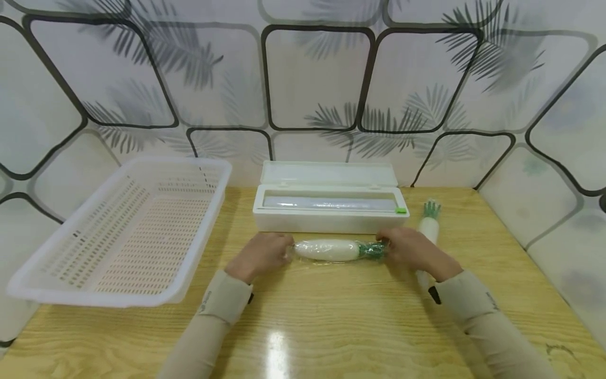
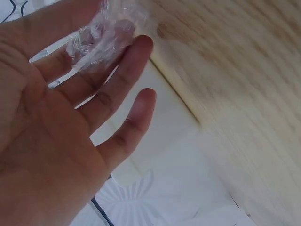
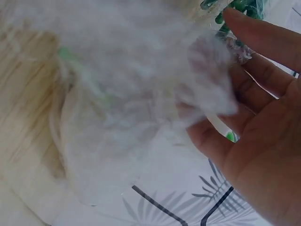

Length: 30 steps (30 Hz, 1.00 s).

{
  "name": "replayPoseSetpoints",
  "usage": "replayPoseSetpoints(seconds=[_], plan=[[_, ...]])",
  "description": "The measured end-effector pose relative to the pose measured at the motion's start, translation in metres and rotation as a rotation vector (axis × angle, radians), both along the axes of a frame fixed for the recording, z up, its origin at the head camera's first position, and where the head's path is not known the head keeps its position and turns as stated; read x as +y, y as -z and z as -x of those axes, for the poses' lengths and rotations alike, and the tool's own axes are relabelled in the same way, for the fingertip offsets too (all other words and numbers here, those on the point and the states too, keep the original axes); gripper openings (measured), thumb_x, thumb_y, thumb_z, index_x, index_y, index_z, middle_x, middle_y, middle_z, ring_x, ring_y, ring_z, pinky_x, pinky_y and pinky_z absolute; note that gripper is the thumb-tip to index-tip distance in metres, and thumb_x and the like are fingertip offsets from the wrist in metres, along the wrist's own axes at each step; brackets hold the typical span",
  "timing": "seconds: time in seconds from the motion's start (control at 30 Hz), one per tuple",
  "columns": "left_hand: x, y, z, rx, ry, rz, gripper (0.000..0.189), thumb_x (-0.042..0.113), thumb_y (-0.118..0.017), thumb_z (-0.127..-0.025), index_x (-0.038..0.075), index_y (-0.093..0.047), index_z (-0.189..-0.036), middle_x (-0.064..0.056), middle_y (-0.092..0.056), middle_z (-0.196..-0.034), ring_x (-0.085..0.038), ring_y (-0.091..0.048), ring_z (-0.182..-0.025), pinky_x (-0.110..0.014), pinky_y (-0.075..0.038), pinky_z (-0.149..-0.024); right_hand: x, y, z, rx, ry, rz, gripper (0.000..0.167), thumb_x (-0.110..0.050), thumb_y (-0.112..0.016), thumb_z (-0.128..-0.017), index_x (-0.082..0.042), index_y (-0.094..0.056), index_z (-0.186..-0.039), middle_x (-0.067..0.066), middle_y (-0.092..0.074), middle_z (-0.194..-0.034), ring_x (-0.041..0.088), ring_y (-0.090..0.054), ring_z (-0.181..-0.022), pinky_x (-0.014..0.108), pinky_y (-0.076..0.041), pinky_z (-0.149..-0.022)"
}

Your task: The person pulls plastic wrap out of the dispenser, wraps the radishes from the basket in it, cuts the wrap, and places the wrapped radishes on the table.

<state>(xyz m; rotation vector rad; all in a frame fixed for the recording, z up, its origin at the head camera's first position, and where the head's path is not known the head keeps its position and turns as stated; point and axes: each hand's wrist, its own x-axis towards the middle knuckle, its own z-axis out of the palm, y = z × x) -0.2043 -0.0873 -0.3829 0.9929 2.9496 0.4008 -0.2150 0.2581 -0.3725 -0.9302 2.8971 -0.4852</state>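
A white radish [image 1: 327, 250] with a green top [image 1: 372, 250] lies crosswise on the table in clear plastic wrap. At its left tip, my left hand [image 1: 264, 254] pinches the gathered end of the plastic wrap [image 2: 101, 44] between thumb and fingers. My right hand [image 1: 411, 251] is at the green end, where its thumb and fingers pinch the wrap beside the leaves [image 3: 240, 9]. Loose film blurs across the right wrist view. A second white radish [image 1: 428, 227] lies to the right, partly hidden behind my right hand and wrist.
Just behind the radish stands a white wrap dispenser [image 1: 326, 222], its lid [image 1: 329, 173] raised, with a roll of film [image 1: 326, 203] inside and a green slider [image 1: 401, 210]. A white perforated basket [image 1: 189, 273] takes up the left side. Patterned covering [image 1: 317, 79] rises behind the wooden table [image 1: 341, 326].
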Motion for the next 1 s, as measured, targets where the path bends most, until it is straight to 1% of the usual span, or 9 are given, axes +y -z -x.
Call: replayPoseSetpoints(seconds=[0.03, 0.17, 0.27, 0.4, 0.47, 0.53, 0.67, 0.83, 1.0], plan=[[0.0, -0.001, 0.0, -0.01, -0.012, -0.007, 0.018, 0.001, -0.074, -0.089, 0.002, -0.071, -0.107, -0.01, -0.073, -0.104, -0.026, -0.068, -0.09, -0.038, -0.057, -0.082, 0.001, -0.001, 0.0, -0.012, 0.0, 0.03, 0.024, 0.009, -0.06, -0.085, 0.005, -0.07, -0.107, 0.014, -0.071, -0.097, 0.031, -0.069, -0.089, 0.047, -0.057, -0.077], [-0.002, -0.006, -0.002, -0.086, -0.064, -0.063, 0.027, -0.005, -0.07, -0.088, 0.002, -0.07, -0.114, -0.012, -0.072, -0.11, -0.027, -0.068, -0.095, -0.038, -0.056, -0.084, 0.006, -0.005, -0.001, -0.086, -0.009, 0.173, 0.016, 0.008, -0.064, -0.09, 0.008, -0.068, -0.106, 0.009, -0.07, -0.092, 0.025, -0.067, -0.084, 0.041, -0.058, -0.074], [-0.006, -0.01, -0.003, -0.126, -0.079, -0.114, 0.032, -0.007, -0.066, -0.089, 0.002, -0.067, -0.12, -0.014, -0.07, -0.116, -0.028, -0.069, -0.099, -0.038, -0.057, -0.083, 0.01, -0.006, -0.003, -0.16, 0.005, 0.28, 0.012, 0.007, -0.064, -0.094, 0.009, -0.067, -0.105, 0.008, -0.07, -0.092, 0.022, -0.067, -0.082, 0.037, -0.058, -0.071], [-0.011, -0.011, -0.003, -0.145, -0.082, -0.171, 0.027, -0.004, -0.063, -0.093, 0.003, -0.066, -0.119, -0.016, -0.07, -0.116, -0.031, -0.069, -0.101, -0.039, -0.057, -0.084, 0.012, -0.005, -0.007, -0.286, 0.065, 0.438, 0.01, 0.009, -0.057, -0.097, 0.013, -0.06, -0.106, 0.009, -0.07, -0.085, 0.024, -0.068, -0.073, 0.038, -0.059, -0.066], [-0.012, -0.01, -0.003, -0.148, -0.083, -0.186, 0.023, -0.003, -0.064, -0.094, 0.003, -0.066, -0.116, -0.015, -0.07, -0.114, -0.031, -0.068, -0.102, -0.04, -0.057, -0.085, 0.011, -0.004, -0.009, -0.357, 0.115, 0.514, 0.009, 0.009, -0.055, -0.098, 0.013, -0.057, -0.105, 0.01, -0.069, -0.08, 0.026, -0.068, -0.07, 0.039, -0.06, -0.065], [-0.013, -0.009, -0.003, -0.147, -0.08, -0.191, 0.018, -0.003, -0.064, -0.095, 0.003, -0.067, -0.111, -0.015, -0.07, -0.112, -0.03, -0.068, -0.102, -0.04, -0.057, -0.086, 0.009, -0.003, -0.011, -0.412, 0.166, 0.564, 0.007, 0.007, -0.055, -0.099, 0.012, -0.057, -0.102, 0.01, -0.069, -0.077, 0.026, -0.068, -0.069, 0.038, -0.06, -0.066], [-0.013, -0.007, -0.001, -0.158, -0.073, -0.209, 0.013, -0.003, -0.064, -0.096, 0.001, -0.069, -0.107, -0.014, -0.07, -0.109, -0.03, -0.067, -0.102, -0.041, -0.056, -0.088, 0.004, 0.0, -0.012, -0.478, 0.254, 0.596, 0.006, 0.006, -0.056, -0.098, 0.011, -0.059, -0.097, 0.009, -0.067, -0.075, 0.023, -0.068, -0.069, 0.034, -0.06, -0.065], [-0.013, -0.007, 0.001, -0.196, -0.072, -0.236, 0.015, -0.003, -0.063, -0.097, -0.005, -0.069, -0.11, -0.017, -0.069, -0.109, -0.031, -0.066, -0.103, -0.04, -0.056, -0.09, 0.001, 0.002, -0.013, -0.538, 0.354, 0.618, 0.009, 0.003, -0.055, -0.1, 0.01, -0.06, -0.098, 0.006, -0.066, -0.074, 0.017, -0.065, -0.066, 0.031, -0.059, -0.063], [-0.014, -0.005, 0.004, -0.218, -0.04, -0.253, 0.021, -0.006, -0.065, -0.091, -0.011, -0.069, -0.112, -0.018, -0.068, -0.107, -0.03, -0.065, -0.099, -0.038, -0.056, -0.088, 0.0, 0.004, -0.013, -0.582, 0.413, 0.649, 0.012, -0.001, -0.055, -0.101, 0.009, -0.062, -0.099, 0.006, -0.064, -0.075, 0.014, -0.062, -0.064, 0.03, -0.058, -0.062]])
